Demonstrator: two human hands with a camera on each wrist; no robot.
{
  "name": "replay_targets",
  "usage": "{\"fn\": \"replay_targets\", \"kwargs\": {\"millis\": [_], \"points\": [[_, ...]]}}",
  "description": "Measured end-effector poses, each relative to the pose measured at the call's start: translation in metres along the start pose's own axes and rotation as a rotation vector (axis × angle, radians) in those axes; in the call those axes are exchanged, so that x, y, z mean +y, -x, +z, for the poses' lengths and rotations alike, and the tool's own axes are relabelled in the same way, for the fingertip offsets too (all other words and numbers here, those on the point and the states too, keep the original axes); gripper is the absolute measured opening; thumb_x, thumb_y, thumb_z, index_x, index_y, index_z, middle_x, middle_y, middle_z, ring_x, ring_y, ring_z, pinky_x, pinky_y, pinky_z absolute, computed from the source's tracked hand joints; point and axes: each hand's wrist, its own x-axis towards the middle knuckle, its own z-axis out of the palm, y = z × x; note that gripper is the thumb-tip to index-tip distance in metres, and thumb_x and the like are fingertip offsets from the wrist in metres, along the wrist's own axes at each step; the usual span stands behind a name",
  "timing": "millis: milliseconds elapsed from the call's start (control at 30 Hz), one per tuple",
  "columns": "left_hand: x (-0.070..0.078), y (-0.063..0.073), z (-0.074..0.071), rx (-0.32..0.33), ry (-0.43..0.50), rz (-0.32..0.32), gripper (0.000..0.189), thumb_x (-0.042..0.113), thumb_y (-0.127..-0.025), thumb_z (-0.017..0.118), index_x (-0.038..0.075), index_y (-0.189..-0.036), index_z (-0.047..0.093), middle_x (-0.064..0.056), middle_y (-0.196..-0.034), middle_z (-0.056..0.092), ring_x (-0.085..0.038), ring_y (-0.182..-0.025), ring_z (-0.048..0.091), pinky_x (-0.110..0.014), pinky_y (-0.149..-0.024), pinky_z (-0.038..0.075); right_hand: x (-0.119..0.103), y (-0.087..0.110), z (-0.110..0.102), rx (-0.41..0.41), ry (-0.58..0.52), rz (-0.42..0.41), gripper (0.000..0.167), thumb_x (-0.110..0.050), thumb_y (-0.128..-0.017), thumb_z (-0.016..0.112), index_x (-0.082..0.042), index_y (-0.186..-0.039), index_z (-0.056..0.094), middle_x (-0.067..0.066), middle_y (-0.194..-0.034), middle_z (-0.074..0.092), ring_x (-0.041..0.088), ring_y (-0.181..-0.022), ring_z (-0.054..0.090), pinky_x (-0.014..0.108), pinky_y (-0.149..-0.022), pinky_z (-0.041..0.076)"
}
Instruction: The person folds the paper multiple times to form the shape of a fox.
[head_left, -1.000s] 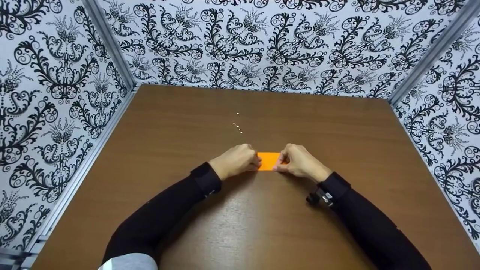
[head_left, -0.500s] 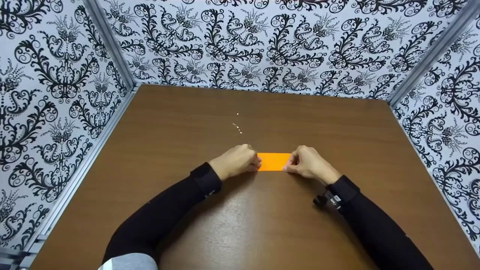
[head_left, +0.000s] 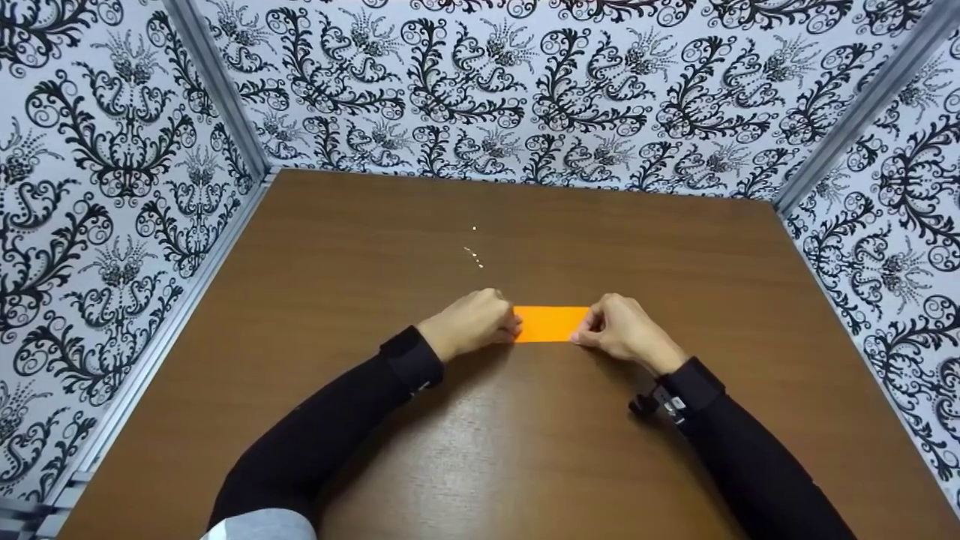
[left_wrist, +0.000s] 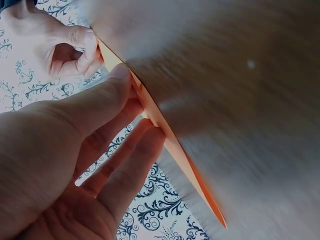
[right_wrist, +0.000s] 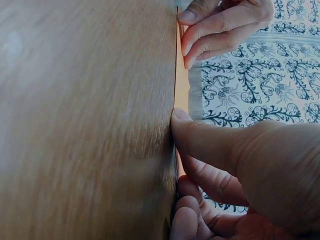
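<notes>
A strip of orange paper (head_left: 551,324) lies low over the brown table between two hands. At its left end the left hand (head_left: 474,322) pinches it, and the thumb (left_wrist: 117,75) shows on its near edge in the left wrist view. Past that hand the strip runs on to a narrow end with two layers slightly parted. The right hand (head_left: 626,328) pinches the paper towards its right end, thumb at the near edge. In the right wrist view the orange paper (right_wrist: 181,90) appears nearly edge-on, close along the tabletop. Fingers cover both ends in the head view.
The brown wooden table (head_left: 360,240) is bounded by patterned black-and-white walls (head_left: 480,90) at the back and sides, with metal posts at the corners. Several small pale specks (head_left: 475,256) show on the table beyond the hands. A small black camera (head_left: 643,406) hangs at the right wrist.
The right hand has slid to the right along the orange paper, so a longer stretch of it shows between the hands. The left hand has stayed in place.
</notes>
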Motion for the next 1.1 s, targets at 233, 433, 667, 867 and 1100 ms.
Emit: {"fn": "replay_targets", "kwargs": {"millis": [233,433,667,867,1100], "points": [[0.006,-0.003,-0.005,-0.023,-0.002,-0.053,0.011,0.013,-0.108,0.088,0.005,-0.101,0.090,-0.011,-0.093,0.087,-0.031,-0.086,0.079,-0.045,-0.088,0.073,-0.002,-0.001,-0.001,-0.001,-0.006,0.005,0.020,-0.028,-0.103,0.095,-0.014,-0.091,0.088,0.005,-0.092,0.079,0.015,-0.079,0.060,0.026,-0.073,0.047],[0.010,-0.006,-0.005,-0.043,0.045,-0.125,0.003,0.009,-0.103,0.092,0.006,-0.105,0.092,-0.009,-0.102,0.092,-0.032,-0.092,0.086,-0.047,-0.091,0.074,0.001,-0.001,-0.003,-0.001,-0.039,-0.023,0.020,-0.029,-0.101,0.097,-0.015,-0.089,0.088,0.003,-0.088,0.080,0.015,-0.077,0.060,0.026,-0.070,0.046],[0.009,-0.004,0.000,-0.036,0.099,-0.192,0.009,0.012,-0.104,0.092,0.006,-0.110,0.093,-0.012,-0.107,0.092,-0.033,-0.097,0.086,-0.049,-0.093,0.074,0.007,-0.001,-0.001,0.005,-0.071,-0.073,0.024,-0.034,-0.101,0.097,-0.017,-0.088,0.087,0.000,-0.083,0.076,0.014,-0.074,0.058,0.027,-0.068,0.044],[0.011,-0.003,0.000,-0.020,0.100,-0.206,0.006,0.012,-0.104,0.093,0.007,-0.106,0.092,-0.010,-0.102,0.091,-0.030,-0.092,0.082,-0.048,-0.094,0.073,-0.001,-0.001,-0.001,0.013,0.003,-0.014,0.019,-0.028,-0.102,0.095,-0.015,-0.091,0.087,0.003,-0.088,0.078,0.015,-0.077,0.061,0.026,-0.070,0.047],[0.013,-0.003,0.001,-0.010,0.105,-0.236,0.006,0.011,-0.105,0.091,0.007,-0.100,0.089,-0.011,-0.096,0.086,-0.025,-0.087,0.070,-0.050,-0.092,0.071,0.003,-0.001,-0.002,0.058,0.001,-0.026,0.022,-0.031,-0.101,0.097,-0.012,-0.104,0.088,0.009,-0.104,0.081,0.020,-0.090,0.067,0.029,-0.081,0.054]]}}
